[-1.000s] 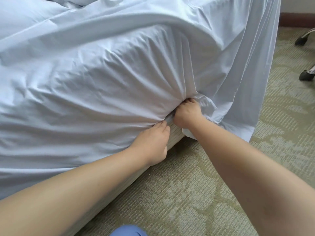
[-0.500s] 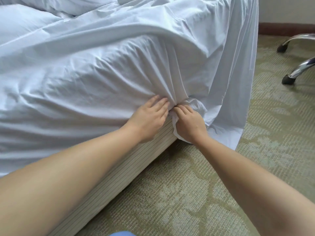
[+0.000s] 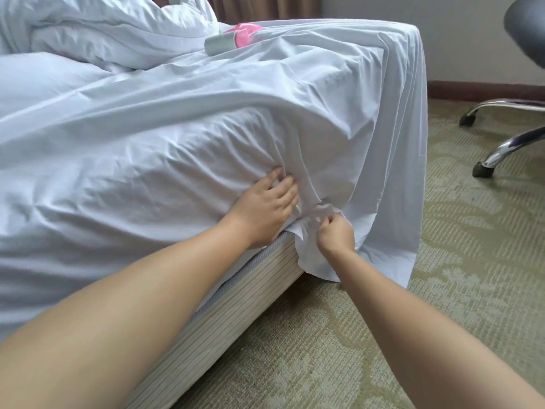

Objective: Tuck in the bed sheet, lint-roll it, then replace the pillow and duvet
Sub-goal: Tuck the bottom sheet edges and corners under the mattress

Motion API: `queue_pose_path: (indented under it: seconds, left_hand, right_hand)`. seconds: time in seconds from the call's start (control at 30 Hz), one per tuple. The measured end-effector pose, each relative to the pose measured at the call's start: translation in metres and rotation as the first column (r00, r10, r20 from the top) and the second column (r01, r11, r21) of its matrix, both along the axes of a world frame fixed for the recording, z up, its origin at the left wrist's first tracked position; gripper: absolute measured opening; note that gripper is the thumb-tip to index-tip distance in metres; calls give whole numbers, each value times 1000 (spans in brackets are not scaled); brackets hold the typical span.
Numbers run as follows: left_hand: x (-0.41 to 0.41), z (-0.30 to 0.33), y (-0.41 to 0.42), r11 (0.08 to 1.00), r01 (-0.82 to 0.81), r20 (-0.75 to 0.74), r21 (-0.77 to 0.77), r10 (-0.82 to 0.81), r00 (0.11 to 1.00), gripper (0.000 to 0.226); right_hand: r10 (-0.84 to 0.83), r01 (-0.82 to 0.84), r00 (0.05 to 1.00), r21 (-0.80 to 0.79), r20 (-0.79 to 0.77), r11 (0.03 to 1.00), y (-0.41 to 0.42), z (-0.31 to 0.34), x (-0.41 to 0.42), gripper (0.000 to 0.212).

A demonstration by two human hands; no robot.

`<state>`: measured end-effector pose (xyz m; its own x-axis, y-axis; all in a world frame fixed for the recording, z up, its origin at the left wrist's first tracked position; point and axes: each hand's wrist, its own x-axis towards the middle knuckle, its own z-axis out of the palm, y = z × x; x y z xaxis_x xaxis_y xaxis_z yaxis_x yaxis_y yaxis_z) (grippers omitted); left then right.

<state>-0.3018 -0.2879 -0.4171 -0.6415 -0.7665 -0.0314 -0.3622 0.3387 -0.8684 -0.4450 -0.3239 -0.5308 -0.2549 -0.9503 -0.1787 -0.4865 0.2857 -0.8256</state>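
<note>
The bed point(image 3: 236, 293) fills most of the view, its striped base showing below a mattress draped in a white bed sheet point(image 3: 182, 149) that hangs loose at the bed's foot corner, down to the patterned carpet point(image 3: 442, 290). A rumpled white duvet point(image 3: 112, 33) is heaped at the far end of the bed, and a chrome swivel-chair base point(image 3: 507, 137) stands on the carpet beyond the bed's corner. The left hand point(image 3: 265, 208), fingers spread, presses flat on the sheet at the mattress side; the right hand point(image 3: 334, 234) pinches a bunched fold just beside it. A pink-handled lint roller point(image 3: 233, 39) lies on the bed top near the duvet.
</note>
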Motion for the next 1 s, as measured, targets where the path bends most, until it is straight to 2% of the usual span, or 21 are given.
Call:
queue_pose_path:
  seconds: [0.07,0.1,0.2,0.27,0.33,0.43,0.6,0.7,0.87,1.0]
  left_hand:
    - [0,-4,-1,992,122,-20,-23,-122,992,51]
    - [-1,-4,-4,984,168,-41,-65,-171,984,51]
    - [-10,10,-7,954,234,-54,-187,-248,967,45]
    - [-10,15,-12,951,244,-34,-188,-255,966,34]
    - [-5,17,-14,957,240,-45,-164,-250,967,33]
    - [-1,13,-12,942,252,-53,-223,-270,961,33]
    - [14,19,-4,906,289,-83,-308,-328,941,40]
    - [26,20,2,885,303,-37,-355,-337,941,39]
    - [30,24,12,831,319,-6,-456,-362,932,54]
    - [31,26,20,852,331,-31,-407,-375,926,39]
  right_hand:
    - [-68,74,993,-55,101,996,2,3,0,25]
    - [-55,64,995,-105,84,992,7,5,0,23]
    - [63,-85,995,-310,-80,947,20,4,4,41]
    - [81,-132,987,-413,-138,901,20,8,7,49]
    - [79,-161,976,-431,-202,888,16,16,10,50]
    - [64,-167,969,-440,-238,882,10,22,9,45]
    - [34,-262,944,-683,-328,682,9,36,21,42]
    - [26,-258,946,-702,-322,664,5,45,32,25]
    - [-86,-245,936,-805,-342,540,13,28,24,15]
    - [-43,-219,957,-815,-285,536,29,8,21,12]
